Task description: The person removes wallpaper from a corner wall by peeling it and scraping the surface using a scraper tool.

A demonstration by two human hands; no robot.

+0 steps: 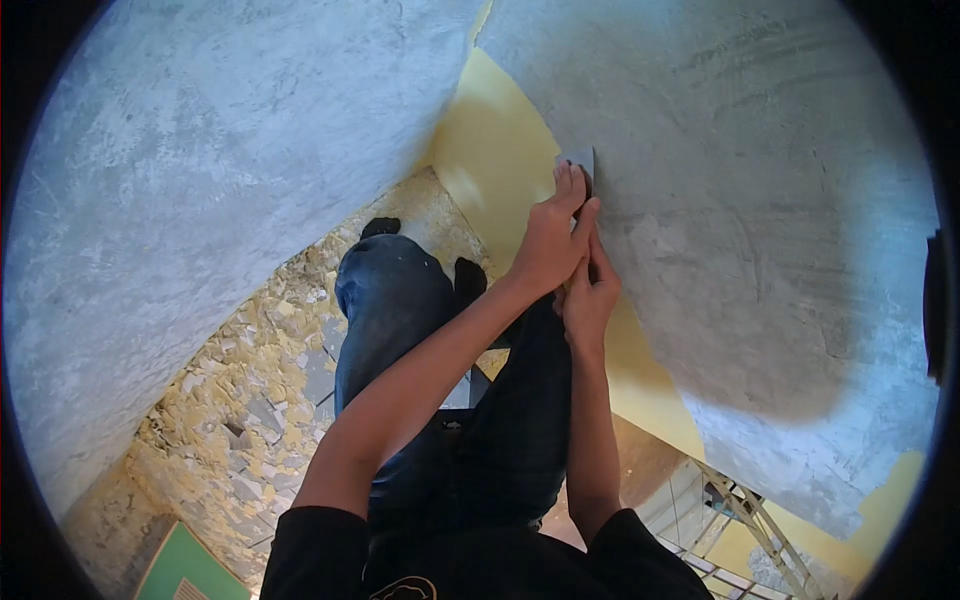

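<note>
A scraper [585,160] with a flat metal blade meets the wall at the edge where yellow paint [494,130] borders bare grey plaster [720,200]. Its handle is mostly hidden by my hands. My right hand [592,303] is closed around the handle, low down. Above it, my left hand [553,238] grips the scraper too, with its fingers stretched up along the tool and pressed near the blade. The two hands touch each other.
Paint flakes [262,390] cover the floor below on the left. Another bare grey wall [230,150] meets this one at a corner. A green board [185,570] lies at bottom left; a metal ladder-like frame [765,530] stands at lower right. My bent knees [395,280] are close to the wall.
</note>
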